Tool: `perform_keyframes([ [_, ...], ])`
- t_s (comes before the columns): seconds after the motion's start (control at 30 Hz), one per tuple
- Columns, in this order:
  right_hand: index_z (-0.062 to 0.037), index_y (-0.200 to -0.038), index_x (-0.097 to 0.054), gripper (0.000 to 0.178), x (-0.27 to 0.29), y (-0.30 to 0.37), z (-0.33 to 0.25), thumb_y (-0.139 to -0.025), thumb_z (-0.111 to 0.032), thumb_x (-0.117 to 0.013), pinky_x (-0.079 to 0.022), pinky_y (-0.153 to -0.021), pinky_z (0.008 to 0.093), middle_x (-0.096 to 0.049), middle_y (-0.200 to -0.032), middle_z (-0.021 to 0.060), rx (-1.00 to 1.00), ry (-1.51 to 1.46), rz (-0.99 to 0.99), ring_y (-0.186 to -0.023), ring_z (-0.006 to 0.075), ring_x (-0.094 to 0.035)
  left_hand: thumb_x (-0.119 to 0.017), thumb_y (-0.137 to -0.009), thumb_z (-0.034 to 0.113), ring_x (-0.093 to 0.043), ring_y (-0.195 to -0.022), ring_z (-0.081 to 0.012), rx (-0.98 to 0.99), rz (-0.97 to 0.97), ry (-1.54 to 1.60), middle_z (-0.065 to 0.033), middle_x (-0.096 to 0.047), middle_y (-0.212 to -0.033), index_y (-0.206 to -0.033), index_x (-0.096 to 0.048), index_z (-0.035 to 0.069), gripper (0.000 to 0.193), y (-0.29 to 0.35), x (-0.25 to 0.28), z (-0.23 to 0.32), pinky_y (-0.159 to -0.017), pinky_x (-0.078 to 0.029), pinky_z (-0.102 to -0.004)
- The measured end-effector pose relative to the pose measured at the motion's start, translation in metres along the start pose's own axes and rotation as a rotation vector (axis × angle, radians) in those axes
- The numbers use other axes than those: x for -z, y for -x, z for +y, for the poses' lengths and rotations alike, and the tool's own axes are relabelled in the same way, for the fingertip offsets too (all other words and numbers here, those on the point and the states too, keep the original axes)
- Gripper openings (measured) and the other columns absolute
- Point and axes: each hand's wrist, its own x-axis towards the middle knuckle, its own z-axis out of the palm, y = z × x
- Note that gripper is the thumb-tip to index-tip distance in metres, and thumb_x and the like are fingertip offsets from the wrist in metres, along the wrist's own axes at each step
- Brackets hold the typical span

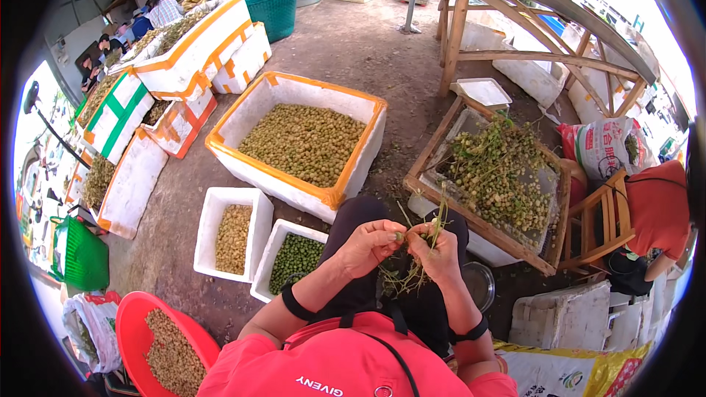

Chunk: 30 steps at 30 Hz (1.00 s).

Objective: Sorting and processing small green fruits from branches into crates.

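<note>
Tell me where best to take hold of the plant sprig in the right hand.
Likely the thin stems jutting past the right hand, coming from the far side: they stick out free there, while the left hand crowds the left and the rest tangles below.

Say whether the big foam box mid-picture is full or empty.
Partly full: the foam box holds pods, with bare inner wall above them.
</note>
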Motion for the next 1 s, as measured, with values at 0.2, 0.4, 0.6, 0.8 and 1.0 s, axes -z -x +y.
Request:
perform_keyframes([
  [0.2,-0.0004,-0.082,-0.055,0.008,0.012,-0.007,0.001,-0.078,-0.007,-0.055,-0.036,-0.046,0.0176,-0.055,-0.066,0.0022,-0.05,0.004,0.064,-0.051,0.0041,-0.046,-0.042,-0.081,0.019,-0.05,-0.073,-0.0172,-0.012,-0.098,0.221,-0.0116,-0.053,-0.087,-0.094,-0.052,0.003,0.023,0.003,-0.003,0.027,-0.06,-0.041,-0.0211],
  [0.4,-0.0023,-0.106,-0.05,0.034,0.016,-0.003,-0.001,-0.08,-0.022,-0.058,-0.034,-0.048,0.0174,-0.055,-0.077,0.0023,-0.097,-0.147,-0.042,-0.059,0.0049,-0.045,-0.029,-0.09,0.033,-0.046,-0.106,-0.0276,-0.128,0.04,0.264,-0.0191,-0.047,-0.112,-0.116,-0.041,-0.003,0.046,0.009,0.013,0.041,-0.088,-0.041,-0.0324],
  [0.6,0.0022,-0.113,-0.043,0.06,0.021,-0.008,0.01,-0.084,-0.05,-0.035,-0.038,-0.045,0.0193,-0.056,-0.08,0.0075,-0.083,-0.357,-0.158,-0.062,0.0096,-0.05,-0.031,-0.089,0.035,-0.05,-0.098,-0.0286,-0.28,0.215,0.371,-0.019,-0.05,-0.105,-0.111,-0.042,-0.006,0.048,0.017,0.06,0.066,-0.086,-0.043,-0.0355],
  [0.8,0.0035,-0.11,-0.045,0.061,0.023,-0.008,0.006,-0.085,-0.05,-0.032,-0.037,-0.047,0.0186,-0.055,-0.081,0.0069,-0.079,-0.382,-0.102,-0.062,0.0083,-0.049,-0.041,-0.086,0.033,-0.053,-0.091,-0.016,-0.073,0.573,-0.624,-0.0095,-0.056,-0.099,-0.105,-0.052,0.002,0.037,0.066,0.137,0.09,-0.072,-0.044,-0.0268],
  [1.0,0.0006,-0.117,-0.044,0.057,0.004,-0.018,0.011,-0.087,-0.047,-0.031,-0.037,-0.05,0.0192,-0.056,-0.082,0.0044,-0.141,-0.424,-0.125,-0.065,0.008,-0.049,-0.06,-0.076,0.009,-0.054,-0.071,-0.0076,-0.524,0.437,-0.982,-0.0039,-0.058,-0.081,-0.09,-0.059,0.0,0.017,0.048,0.055,0.059,-0.064,-0.043,-0.0204],
])
